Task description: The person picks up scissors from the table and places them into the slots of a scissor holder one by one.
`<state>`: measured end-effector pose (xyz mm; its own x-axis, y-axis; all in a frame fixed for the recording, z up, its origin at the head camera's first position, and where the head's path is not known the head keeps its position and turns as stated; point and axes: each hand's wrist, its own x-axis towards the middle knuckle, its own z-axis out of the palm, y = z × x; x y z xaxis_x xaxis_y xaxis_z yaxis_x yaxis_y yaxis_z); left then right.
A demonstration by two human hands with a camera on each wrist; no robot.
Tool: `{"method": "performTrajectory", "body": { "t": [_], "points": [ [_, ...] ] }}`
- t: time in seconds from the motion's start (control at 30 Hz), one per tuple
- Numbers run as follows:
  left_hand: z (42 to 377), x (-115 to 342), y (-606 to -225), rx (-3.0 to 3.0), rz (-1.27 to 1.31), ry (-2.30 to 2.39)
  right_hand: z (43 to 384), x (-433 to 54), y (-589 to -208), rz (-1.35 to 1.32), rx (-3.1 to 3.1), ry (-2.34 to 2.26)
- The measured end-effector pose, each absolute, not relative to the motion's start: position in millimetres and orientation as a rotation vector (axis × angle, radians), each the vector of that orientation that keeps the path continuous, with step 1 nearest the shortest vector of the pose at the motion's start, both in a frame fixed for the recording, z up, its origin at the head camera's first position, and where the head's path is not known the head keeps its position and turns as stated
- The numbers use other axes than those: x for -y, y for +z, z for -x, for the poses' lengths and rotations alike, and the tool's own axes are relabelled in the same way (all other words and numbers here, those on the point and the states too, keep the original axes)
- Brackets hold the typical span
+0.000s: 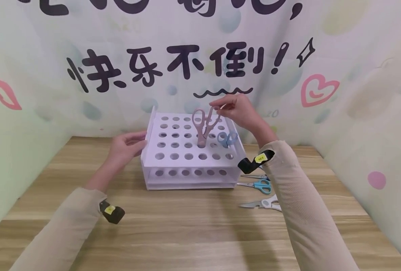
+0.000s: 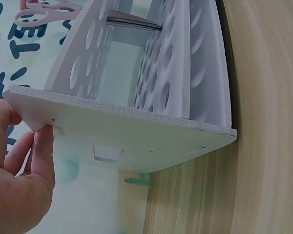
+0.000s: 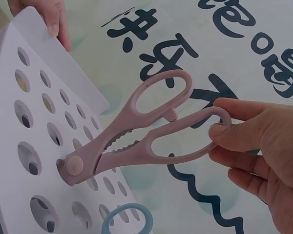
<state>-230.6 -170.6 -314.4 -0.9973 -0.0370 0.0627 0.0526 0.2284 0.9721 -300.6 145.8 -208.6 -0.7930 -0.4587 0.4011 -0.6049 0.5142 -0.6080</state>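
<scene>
Pink scissors [image 3: 132, 129] stand blades down in a hole of the white rack [image 1: 168, 162], handles spread apart. My right hand [image 1: 239, 109] pinches the right handle loop between thumb and fingers. In the left wrist view, the scissors' blades [image 2: 134, 22] reach through the upper panel to the lower perforated one. My left hand [image 1: 124, 148] holds the rack's left side panel [image 2: 122, 129] by its edge, thumb on one side and fingers on the other. Blue-handled scissors [image 1: 227, 139] sit in a hole to the right of the pink ones.
On the wooden table [image 1: 187, 226], right of the rack, lie teal-handled scissors [image 1: 262, 186], white-handled scissors [image 1: 266, 203] and a dark-bladed pair [image 1: 254, 176], partly behind the right forearm. A printed cloth [image 1: 119, 105] with large characters hangs behind the rack.
</scene>
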Motion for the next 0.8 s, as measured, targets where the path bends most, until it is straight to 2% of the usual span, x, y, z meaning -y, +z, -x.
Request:
{"method": "performTrajectory", "body": {
  "t": [0.53, 0.8],
  "points": [
    [229, 169, -317, 2.376, 0.011, -1.934, 295, -153, -202, -0.908, 2.593, 1.134],
    [231, 169, -316, 2.374, -0.002, -1.941, 288, -171, -190, -0.903, 2.6, 1.042]
  ]
}}
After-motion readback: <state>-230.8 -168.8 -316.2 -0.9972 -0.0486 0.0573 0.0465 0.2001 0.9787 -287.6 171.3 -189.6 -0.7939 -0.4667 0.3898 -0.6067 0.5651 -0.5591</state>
